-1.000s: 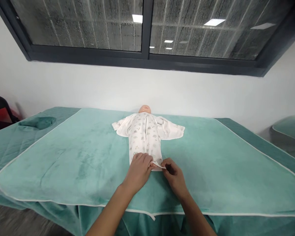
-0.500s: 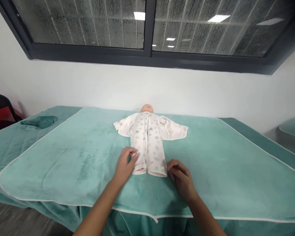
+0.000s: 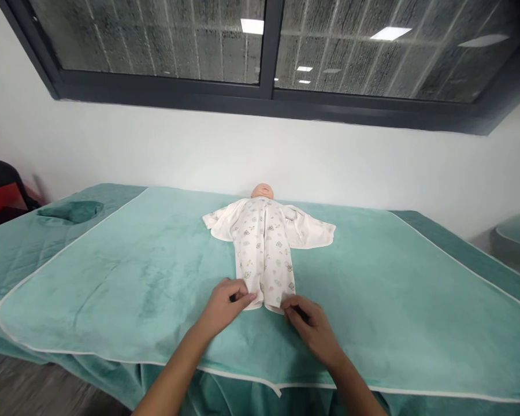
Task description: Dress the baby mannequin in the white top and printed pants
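Note:
A baby doll [image 3: 262,191] lies on its back with its head toward the wall. White printed baby clothes [image 3: 264,242] cover its body and legs, the sleeves spread wide to both sides. At the lower end of the left-side leg, my left hand [image 3: 226,305] pinches the cloth near the hem between thumb and fingers. My right hand [image 3: 311,325] is closed on the hem corner of the right-side leg. The fingertips of both hands partly cover the hems.
A light green plush sheet [image 3: 156,277] with white piping covers the bed. The bed's face hole [image 3: 71,212] is at the left. Behind stands a white wall [image 3: 156,144] below a dark-framed window [image 3: 164,95]. A black and red chair [image 3: 4,193] shows at the left edge.
My left hand has moved down to the left-side hem, and my right hand has come inward from beside the other leg onto its hem. Both now pinch the cloth. The view has shifted slightly.

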Motion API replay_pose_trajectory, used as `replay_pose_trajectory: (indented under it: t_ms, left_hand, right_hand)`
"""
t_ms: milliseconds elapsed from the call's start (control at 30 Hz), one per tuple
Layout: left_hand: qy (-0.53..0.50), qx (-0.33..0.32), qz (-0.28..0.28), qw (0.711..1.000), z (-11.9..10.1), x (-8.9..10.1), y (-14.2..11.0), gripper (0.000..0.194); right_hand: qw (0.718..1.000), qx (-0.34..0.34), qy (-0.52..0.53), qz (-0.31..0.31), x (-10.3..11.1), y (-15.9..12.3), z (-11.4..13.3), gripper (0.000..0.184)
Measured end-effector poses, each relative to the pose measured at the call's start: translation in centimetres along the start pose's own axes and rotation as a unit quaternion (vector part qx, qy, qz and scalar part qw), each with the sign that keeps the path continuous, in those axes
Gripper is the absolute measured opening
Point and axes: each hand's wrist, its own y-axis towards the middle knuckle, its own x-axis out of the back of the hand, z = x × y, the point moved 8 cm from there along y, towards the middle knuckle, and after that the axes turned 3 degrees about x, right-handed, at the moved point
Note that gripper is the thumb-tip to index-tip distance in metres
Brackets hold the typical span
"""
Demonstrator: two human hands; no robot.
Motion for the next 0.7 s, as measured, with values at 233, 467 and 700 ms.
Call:
replay_pose_trajectory:
  t_ms: [233,467,700]
  left_hand:
    - [-0.059,0.029,0.008,0.998,0.3,0.0,-0.7,0.025]
    - [-0.007,-0.034,0.012,0.999,-0.7,-0.4,-0.5,0.013]
    - [-0.143,0.018,0.035,0.989,1.0,0.3,-0.7,0.011]
  right_hand:
    - [1.0,-0.012,-0.009,-0.007,0.1,-0.2,-0.4,0.021]
    - [0.999,-0.023,-0.004,-0.037,0.3,-0.3,-0.9,0.025]
    - [0.998,-0.025,-0.004,-0.052,0.5,-0.4,-1.3,0.024]
